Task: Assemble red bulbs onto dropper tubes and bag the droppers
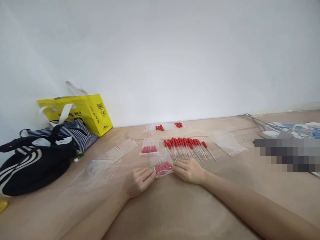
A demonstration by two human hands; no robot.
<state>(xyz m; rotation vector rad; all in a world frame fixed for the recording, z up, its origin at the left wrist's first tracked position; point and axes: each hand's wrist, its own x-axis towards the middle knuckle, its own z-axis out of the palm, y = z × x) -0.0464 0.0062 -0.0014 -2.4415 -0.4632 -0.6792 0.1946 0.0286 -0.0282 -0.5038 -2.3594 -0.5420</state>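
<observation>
Between my hands lies a clear zip bag (162, 159) holding several droppers with red bulbs, the bulbs toward me at its mouth. My left hand (140, 180) pinches the bag's left corner, fingers closed. On the opposite corner, my right hand (188, 170) is closed the same way. Just beyond, a filled zip bag (149, 154) lies flat with more red-bulbed droppers inside. A row of loose droppers (185, 142) spreads behind my right hand, red bulbs away from me and clear stems toward me.
Several flat zip bags (92, 171) lie at the left, and another plastic bag (228, 143) at the right. Near the wall, loose red bulbs (160, 127) rest on plastic. A black bag (37, 170), a striped bag (82, 133) and a yellow bag (97, 116) stand far left.
</observation>
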